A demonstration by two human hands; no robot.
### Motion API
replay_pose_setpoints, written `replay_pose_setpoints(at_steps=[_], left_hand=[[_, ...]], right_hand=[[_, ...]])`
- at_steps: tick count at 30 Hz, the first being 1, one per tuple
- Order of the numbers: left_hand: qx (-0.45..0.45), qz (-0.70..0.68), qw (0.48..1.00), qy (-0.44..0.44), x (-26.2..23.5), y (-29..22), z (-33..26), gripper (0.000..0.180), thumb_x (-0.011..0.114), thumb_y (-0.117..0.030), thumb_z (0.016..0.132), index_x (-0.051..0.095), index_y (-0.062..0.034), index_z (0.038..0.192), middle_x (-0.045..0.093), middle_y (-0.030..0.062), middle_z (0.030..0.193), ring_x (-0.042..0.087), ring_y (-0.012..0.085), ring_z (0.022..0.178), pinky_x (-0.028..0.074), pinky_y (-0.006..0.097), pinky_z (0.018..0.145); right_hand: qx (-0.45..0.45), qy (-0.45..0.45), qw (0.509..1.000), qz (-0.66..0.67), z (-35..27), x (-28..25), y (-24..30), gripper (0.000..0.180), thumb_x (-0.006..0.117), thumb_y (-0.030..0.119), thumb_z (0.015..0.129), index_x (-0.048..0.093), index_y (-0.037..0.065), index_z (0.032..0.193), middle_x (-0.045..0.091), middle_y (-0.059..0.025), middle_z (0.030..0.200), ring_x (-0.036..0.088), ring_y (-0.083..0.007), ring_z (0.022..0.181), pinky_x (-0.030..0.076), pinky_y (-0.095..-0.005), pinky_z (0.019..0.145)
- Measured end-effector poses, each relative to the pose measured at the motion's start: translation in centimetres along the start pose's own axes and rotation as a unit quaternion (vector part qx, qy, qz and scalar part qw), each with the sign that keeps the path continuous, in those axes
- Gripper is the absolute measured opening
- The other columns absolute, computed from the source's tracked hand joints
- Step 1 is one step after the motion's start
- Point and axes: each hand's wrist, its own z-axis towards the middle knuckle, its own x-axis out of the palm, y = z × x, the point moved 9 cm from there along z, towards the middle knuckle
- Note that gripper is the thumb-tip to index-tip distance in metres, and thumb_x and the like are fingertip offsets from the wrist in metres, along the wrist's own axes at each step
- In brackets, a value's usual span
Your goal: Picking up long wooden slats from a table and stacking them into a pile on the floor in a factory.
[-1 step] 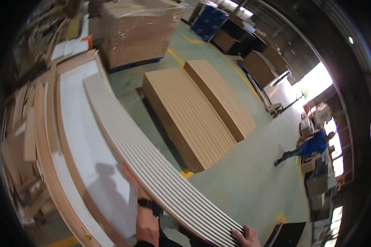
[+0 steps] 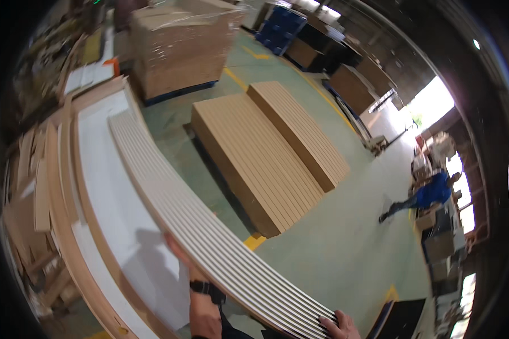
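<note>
I am holding a long white ribbed panel (image 2: 181, 209) that runs from the far left down to the lower right. My left hand (image 2: 182, 261), with a dark band on its wrist, supports the panel from underneath at its left edge. My right hand (image 2: 339, 326) grips the panel's near end, fingers curled over the top. The panel hangs over a white flat board (image 2: 104, 186) framed by bent wooden strips.
Two stacks of tan ribbed panels (image 2: 266, 152) lie on the green floor to the right. A wrapped pallet of brown boards (image 2: 181, 51) stands behind. Wood offcuts (image 2: 28, 192) pile at the left. A person in blue (image 2: 430, 192) walks at the far right. A black object (image 2: 404, 319) sits at the lower right.
</note>
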Motion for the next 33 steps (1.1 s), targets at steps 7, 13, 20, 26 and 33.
replay_pose_setpoints(at_steps=[7,13,20,26,33], left_hand=[[-0.051,0.082,0.990,0.099,5.0,12.6,-6.6,0.088,0.031,-0.072,0.092,0.031,-0.0045,0.149,0.046,0.0249,0.140,0.053,0.0419,0.124,0.051,0.057,0.097],[-0.049,0.261,0.964,0.012,7.9,27.0,-8.1,0.076,0.031,-0.065,0.097,0.042,-0.0031,0.140,0.056,0.0170,0.127,0.059,0.0306,0.114,0.052,0.042,0.095],[-0.152,0.271,0.935,-0.173,0.4,47.6,-6.3,0.067,0.043,-0.065,0.095,0.052,-0.0085,0.129,0.063,0.0068,0.109,0.063,0.0213,0.096,0.054,0.035,0.083],[-0.234,0.350,0.886,-0.195,-6.6,62.5,0.3,0.067,0.043,-0.066,0.094,0.055,-0.0079,0.126,0.064,0.0067,0.107,0.064,0.0213,0.095,0.055,0.036,0.082],[-0.250,0.368,0.883,-0.151,-10.0,77.9,15.8,0.068,0.047,-0.068,0.092,0.056,-0.0081,0.124,0.063,0.0077,0.109,0.063,0.0208,0.098,0.053,0.035,0.087]], right_hand=[[0.000,0.013,0.996,0.086,-0.3,-0.5,-19.6,0.073,0.071,0.039,0.075,0.052,0.011,0.139,0.037,-0.0324,0.144,0.042,-0.0528,0.126,0.036,-0.0564,0.107],[-0.155,0.018,0.979,0.128,5.0,-2.2,-37.0,0.100,0.087,0.036,0.061,0.038,0.014,0.145,0.040,-0.0338,0.130,0.047,-0.0517,0.114,0.043,-0.0575,0.095],[-0.068,0.051,0.968,0.236,12.6,-1.4,-52.9,0.105,0.088,0.033,0.057,0.039,0.013,0.148,0.037,-0.0310,0.145,0.037,-0.0507,0.132,0.034,-0.0572,0.109],[-0.043,0.108,0.922,0.370,22.9,-0.6,-60.5,0.117,0.090,0.038,0.054,0.032,0.008,0.151,0.037,-0.0291,0.145,0.034,-0.0464,0.136,0.031,-0.0518,0.112],[-0.006,0.093,0.913,0.397,42.2,-2.7,-67.5,0.120,0.090,0.036,0.050,0.031,0.002,0.150,0.038,-0.0247,0.148,0.035,-0.0412,0.138,0.029,-0.0449,0.115]])
